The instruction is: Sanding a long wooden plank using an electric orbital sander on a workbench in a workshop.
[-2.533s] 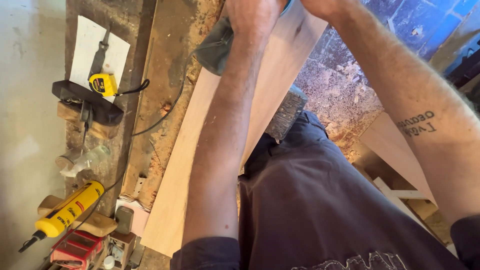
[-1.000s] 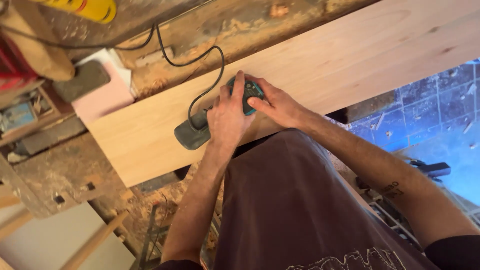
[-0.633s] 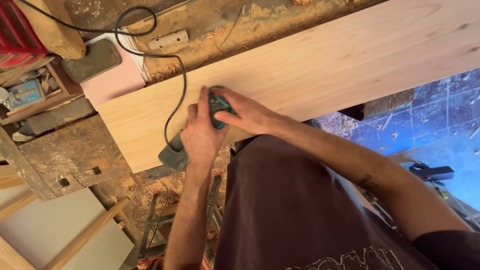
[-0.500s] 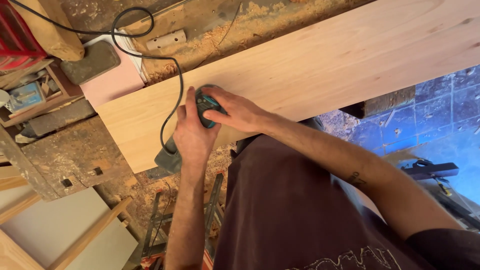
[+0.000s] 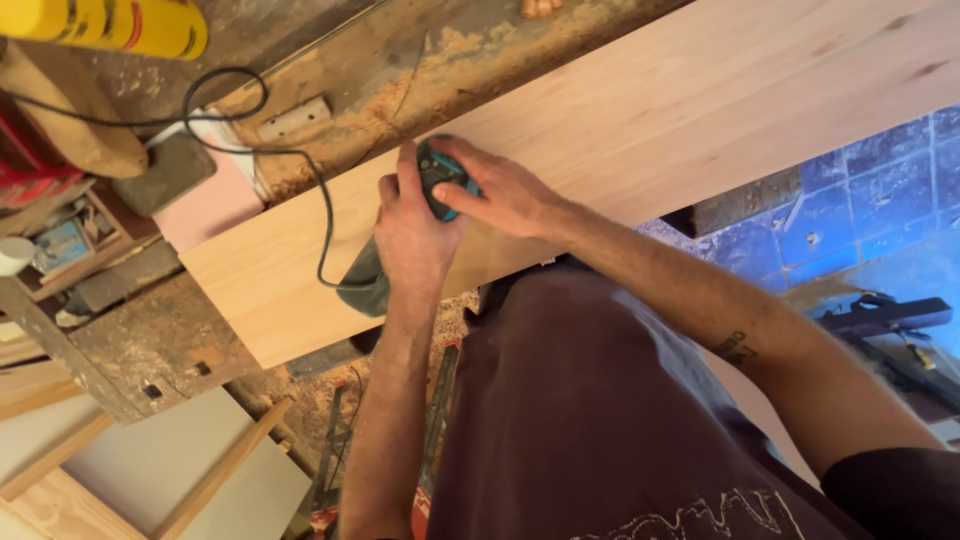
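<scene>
Pale wood plank (image 5: 640, 130) lies across a sawdust-strewn workbench (image 5: 400, 60), head view. Teal-and-black electric sander (image 5: 437, 180) sits on the plank, just inside its near long edge. Left hand (image 5: 415, 235) clenched over the sander's body; right hand (image 5: 500, 190) clasped over its front. Black cord (image 5: 322, 215) loops from sander toward the plank's left end. Yellow tube (image 5: 110, 25) at the bench's far left corner, well apart.
</scene>
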